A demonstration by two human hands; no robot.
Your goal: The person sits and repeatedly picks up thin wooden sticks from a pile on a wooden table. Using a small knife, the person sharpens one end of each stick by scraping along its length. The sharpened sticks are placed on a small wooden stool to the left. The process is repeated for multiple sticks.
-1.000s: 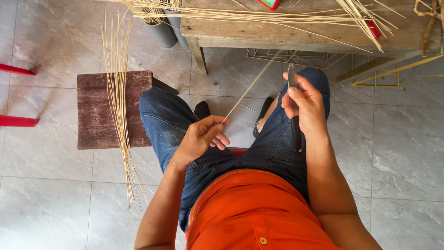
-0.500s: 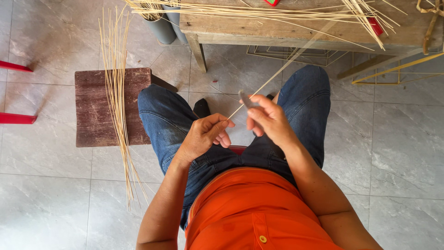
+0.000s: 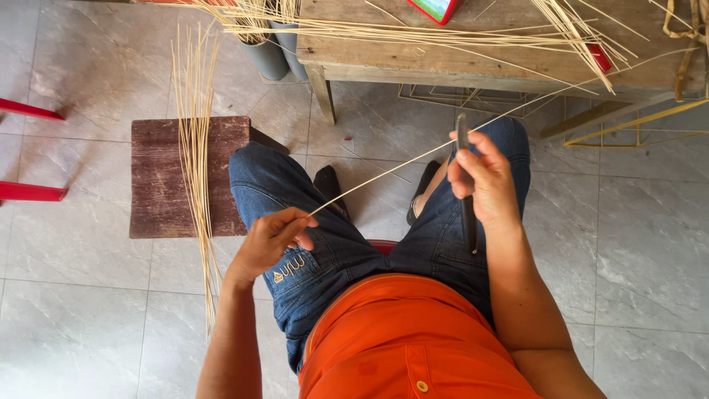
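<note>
Grey tiled floor [image 3: 650, 244], left hand [image 3: 269, 240] fingers pinching thin cane strip [image 3: 384, 174], right hand [image 3: 484, 181] gripping dark knife [image 3: 465, 185] (blade against strip)

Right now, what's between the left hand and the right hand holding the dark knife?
In the head view, a thin pale bamboo strip spans the gap from the left hand to the right hand, above blue jeans and grey tiled floor.

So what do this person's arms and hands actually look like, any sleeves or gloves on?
Both arms are bare from the elbow down, no sleeves in view. The left hand and right hand have no gloves, and no rings, watch or bracelets show. Elsewhere the person wears an orange top and blue jeans.
</note>
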